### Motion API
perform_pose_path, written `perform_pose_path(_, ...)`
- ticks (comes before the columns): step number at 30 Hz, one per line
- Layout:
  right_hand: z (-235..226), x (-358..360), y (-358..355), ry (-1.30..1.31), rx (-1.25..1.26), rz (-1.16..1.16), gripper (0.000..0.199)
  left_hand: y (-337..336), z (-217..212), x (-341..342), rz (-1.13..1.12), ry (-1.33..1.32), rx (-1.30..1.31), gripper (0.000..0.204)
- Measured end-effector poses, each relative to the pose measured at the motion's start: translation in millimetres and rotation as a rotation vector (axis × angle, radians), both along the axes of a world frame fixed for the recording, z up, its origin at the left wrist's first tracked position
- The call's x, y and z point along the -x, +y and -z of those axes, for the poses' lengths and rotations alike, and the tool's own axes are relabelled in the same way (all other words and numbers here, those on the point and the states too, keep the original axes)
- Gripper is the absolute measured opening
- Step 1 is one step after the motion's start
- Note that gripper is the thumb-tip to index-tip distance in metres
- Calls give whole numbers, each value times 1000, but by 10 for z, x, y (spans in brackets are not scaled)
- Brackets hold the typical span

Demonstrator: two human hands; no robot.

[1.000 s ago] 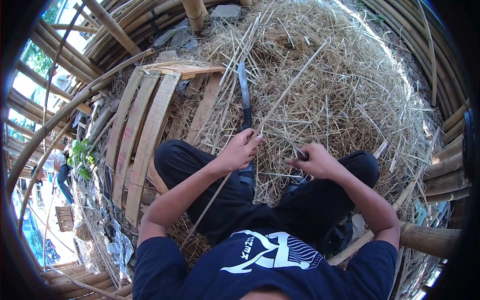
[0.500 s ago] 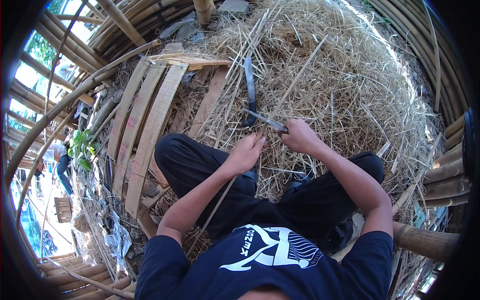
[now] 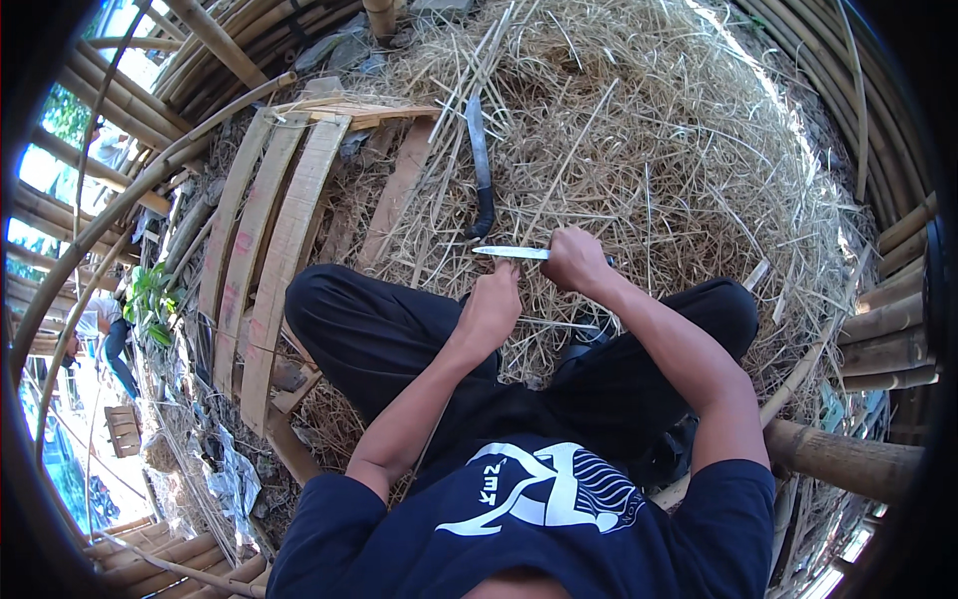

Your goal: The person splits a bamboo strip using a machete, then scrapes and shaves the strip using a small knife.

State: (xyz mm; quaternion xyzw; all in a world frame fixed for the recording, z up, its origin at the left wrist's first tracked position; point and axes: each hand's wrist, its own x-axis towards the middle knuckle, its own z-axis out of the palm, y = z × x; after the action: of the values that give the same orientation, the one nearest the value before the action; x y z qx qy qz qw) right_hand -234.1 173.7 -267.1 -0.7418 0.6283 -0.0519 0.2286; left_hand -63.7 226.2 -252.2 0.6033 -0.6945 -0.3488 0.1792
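My right hand is closed round the handle of a knife, its pale blade pointing left just beyond my left fingertips. My left hand is closed on a thin bamboo strip. The strip slants from the straw at the far right, passes by the blade and runs back toward my lap; part of it is hidden by my hands. A curved machete with a black handle lies on the straw just past the knife, touched by neither hand.
Dry straw covers the ground ahead. Wooden slats stand at left beside loose bamboo strips. A thick bamboo pole lies at my right. Bamboo walls curve round both sides. Another person bends down far left.
The knife has turned from slanting to nearly level, its blade broad side showing. My left hand has drawn slightly nearer me, and the view has shifted a little.
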Motion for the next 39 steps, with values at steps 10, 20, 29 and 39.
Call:
perform_pose_path(10, 25, 1253, -839, 73, 5, 732, 36, 731, -229, -325, 5, 72, -62, 18)
perform_pose_path(20, -279, -307, 52, -208, -111, 57, 30, 196, -266, -572, -162, 165, 27, 29)
perform_pose_path(29, -14, -416, 126, -113, -68, 6, 19, 263, -156, -344, -88, -168, 48, 26)
perform_pose_path(39, 70, 572, -669, -116, -45, 669, 34, 876, -227, -327, -79, 93, -127, 22)
